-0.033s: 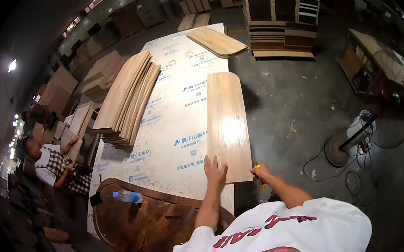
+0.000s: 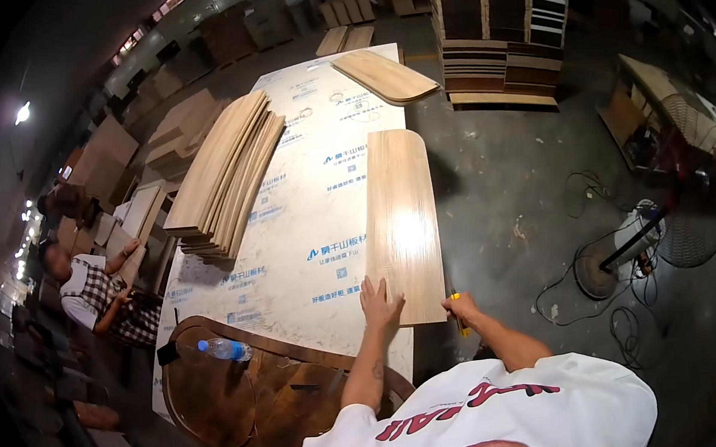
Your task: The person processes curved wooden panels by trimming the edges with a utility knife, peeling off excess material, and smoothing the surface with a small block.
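Note:
A long, pale wood-grain board (image 2: 402, 211) with one rounded far corner lies along the right edge of the work table (image 2: 307, 185). Flat on its near left part rests my left hand (image 2: 379, 303), fingers spread and holding nothing. My right hand (image 2: 459, 305) is closed around a small yellow tool (image 2: 461, 326), whose exact kind is mostly hidden by the fingers. It is just off the board's near right edge, close to the corner.
Left on the table stands a stack of similar boards (image 2: 219, 172); more boards (image 2: 385, 76) lie at the far end. A water bottle (image 2: 225, 349) lies on a brown curved panel (image 2: 220, 400). A co-worker (image 2: 102, 295) is at the left. Cables (image 2: 569, 311) trail on the right floor.

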Available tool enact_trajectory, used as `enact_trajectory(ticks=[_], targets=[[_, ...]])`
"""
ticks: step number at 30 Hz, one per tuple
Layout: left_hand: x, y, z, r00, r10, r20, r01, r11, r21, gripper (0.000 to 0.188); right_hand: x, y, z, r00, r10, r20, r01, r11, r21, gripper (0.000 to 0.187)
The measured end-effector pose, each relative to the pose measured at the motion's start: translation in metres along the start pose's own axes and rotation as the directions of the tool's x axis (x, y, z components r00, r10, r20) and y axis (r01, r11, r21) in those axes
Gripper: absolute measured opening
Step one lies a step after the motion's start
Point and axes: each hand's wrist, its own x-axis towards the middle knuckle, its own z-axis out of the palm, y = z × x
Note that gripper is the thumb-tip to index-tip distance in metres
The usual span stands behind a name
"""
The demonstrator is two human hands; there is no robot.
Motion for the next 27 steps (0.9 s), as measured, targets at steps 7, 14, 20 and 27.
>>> enact_trajectory(ticks=[7, 14, 20, 27], targets=[[-0.008, -0.005, -0.007, 0.930, 0.184, 0.318, -0.232, 0.966, 0.117, 0.106, 0.033, -0.004, -0.007, 0.999, 0.050, 0.003, -0.050, 0.998, -0.044, 0.024], [0.032, 0.011, -0.013, 0.930, 0.128, 0.346, -0.176, 0.978, 0.111, 0.109, 0.064, -0.047, -0.022, 0.992, -0.021, 0.124, 0.041, 0.986, -0.159, 0.025], [0.029, 0.019, 0.030, 0.969, -0.055, 0.240, 0.015, 0.986, 0.165, 0.095, 0.159, -0.041, -0.100, 0.919, -0.007, 0.393, 0.015, 1.000, -0.016, 0.022], [0.052, 0.130, 0.113, 0.943, 0.108, 0.314, -0.171, 0.969, 0.180, 0.089, 0.304, 0.075, -0.290, 0.972, 0.236, -0.009, -0.225, 0.914, -0.337, 0.016]])
